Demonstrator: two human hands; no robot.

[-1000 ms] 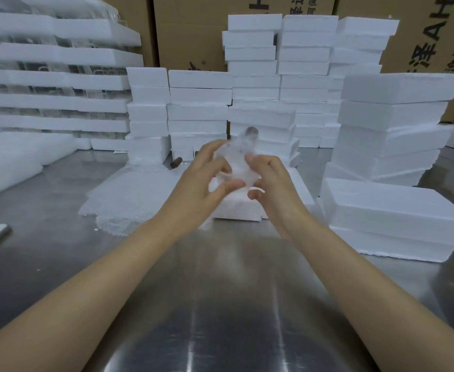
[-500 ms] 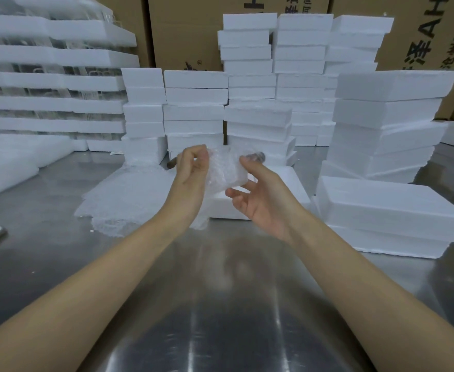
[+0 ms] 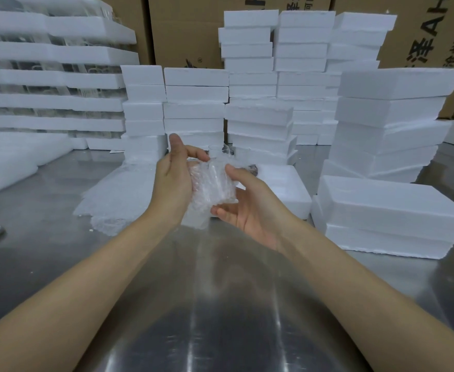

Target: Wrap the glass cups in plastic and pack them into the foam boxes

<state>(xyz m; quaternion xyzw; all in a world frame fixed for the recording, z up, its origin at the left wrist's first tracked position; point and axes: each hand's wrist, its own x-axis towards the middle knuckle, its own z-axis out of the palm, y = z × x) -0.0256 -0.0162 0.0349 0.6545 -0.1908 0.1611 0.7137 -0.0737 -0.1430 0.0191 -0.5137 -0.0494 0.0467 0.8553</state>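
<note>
Wrapped cup (image 3: pixel 213 183) held mid-frame, above the worktop (image 3: pixel 220 304).
It is clasped between both hands: left hand (image 3: pixel 175 181) curved over its side, right hand (image 3: pixel 250 213) cupped beneath, thumb on top. Wrap is best kept taut, loose tail tucked in. Long axis seems tilted, lower left to upper right.

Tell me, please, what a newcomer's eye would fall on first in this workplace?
First, the bubble-wrapped cup in the middle, held above the steel table between the left hand and the right hand. Next, the tall stacks of white foam boxes, which fill the back and the right side of the table. A pile of bubble wrap sheets lies on the table, left of the hands.
</note>
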